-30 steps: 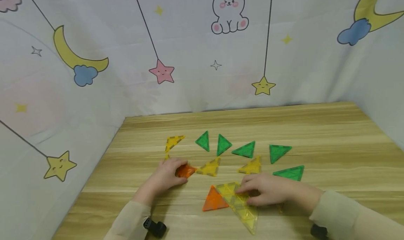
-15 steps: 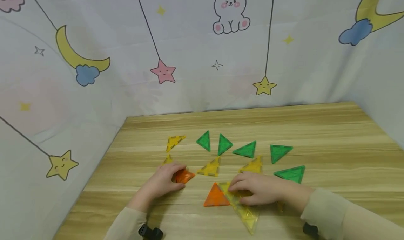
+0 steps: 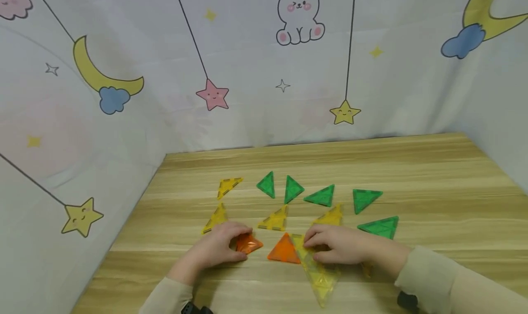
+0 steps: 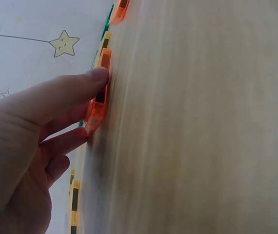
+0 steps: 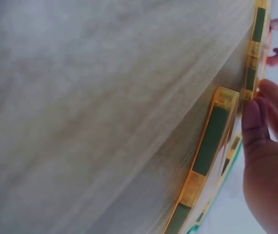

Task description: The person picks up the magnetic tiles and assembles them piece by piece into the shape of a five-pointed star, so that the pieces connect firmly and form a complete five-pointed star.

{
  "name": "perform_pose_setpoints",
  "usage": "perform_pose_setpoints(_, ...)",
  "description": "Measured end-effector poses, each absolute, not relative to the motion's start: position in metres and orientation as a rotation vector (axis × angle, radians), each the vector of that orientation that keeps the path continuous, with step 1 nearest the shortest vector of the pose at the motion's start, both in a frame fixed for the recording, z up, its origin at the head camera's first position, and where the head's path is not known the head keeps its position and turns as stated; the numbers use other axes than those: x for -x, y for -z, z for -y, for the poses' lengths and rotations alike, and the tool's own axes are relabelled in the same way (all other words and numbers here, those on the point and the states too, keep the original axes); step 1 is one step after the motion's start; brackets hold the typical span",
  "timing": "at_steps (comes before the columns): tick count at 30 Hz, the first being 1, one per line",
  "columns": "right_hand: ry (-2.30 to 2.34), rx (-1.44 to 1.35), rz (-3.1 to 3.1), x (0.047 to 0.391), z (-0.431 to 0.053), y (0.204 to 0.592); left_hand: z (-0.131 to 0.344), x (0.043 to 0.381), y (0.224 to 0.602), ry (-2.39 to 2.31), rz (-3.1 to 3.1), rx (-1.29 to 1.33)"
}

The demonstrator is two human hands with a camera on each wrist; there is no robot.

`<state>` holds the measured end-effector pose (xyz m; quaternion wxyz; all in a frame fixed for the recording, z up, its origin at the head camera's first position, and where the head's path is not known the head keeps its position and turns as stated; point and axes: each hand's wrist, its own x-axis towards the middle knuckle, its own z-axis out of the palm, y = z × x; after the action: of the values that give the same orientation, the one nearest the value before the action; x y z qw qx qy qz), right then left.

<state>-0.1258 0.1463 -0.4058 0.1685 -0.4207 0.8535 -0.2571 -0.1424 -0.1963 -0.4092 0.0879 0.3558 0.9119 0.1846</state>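
In the head view my left hand (image 3: 224, 245) pinches an orange triangular magnetic tile (image 3: 249, 244) between thumb and fingers. The left wrist view has this orange tile (image 4: 100, 100) standing out edge-on, the thumb along its side. My right hand (image 3: 340, 244) grips a larger triangle of joined yellow magnetic tiles (image 3: 319, 277), with thumb and fingertips on its upper part. Up close in the right wrist view, the right thumb lies at the edge of a yellow tile (image 5: 250, 80). A second orange triangle (image 3: 284, 250) lies flat against the yellow piece's upper left edge.
Loose yellow triangles (image 3: 274, 218) and several green triangles (image 3: 293, 189) lie on the wooden table (image 3: 165, 213) behind the hands. One yellow tile (image 5: 202, 151) sits near the right wrist. A patterned white cloth (image 3: 251, 48) hangs behind the table.
The left hand has drawn its orange tile nearer, uncovering a yellow triangle behind. The right hand has shifted left; the yellow piece has turned slightly, and the flat orange triangle has moved with it.
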Motion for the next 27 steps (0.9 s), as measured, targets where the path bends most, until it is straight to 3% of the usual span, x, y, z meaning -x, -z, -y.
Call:
perform_pose_setpoints(10, 0.718, 1.172, -2.427, 0.125, -0.146, 0.403, 0.191, 0.133, 0.409, -0.512, -2.689, -1.146)
perform_pose_setpoints(27, 0.715, 1.176, -2.397, 0.124, -0.147, 0.401, 0.185, 0.133, 0.411, -0.671, -2.624, -1.079)
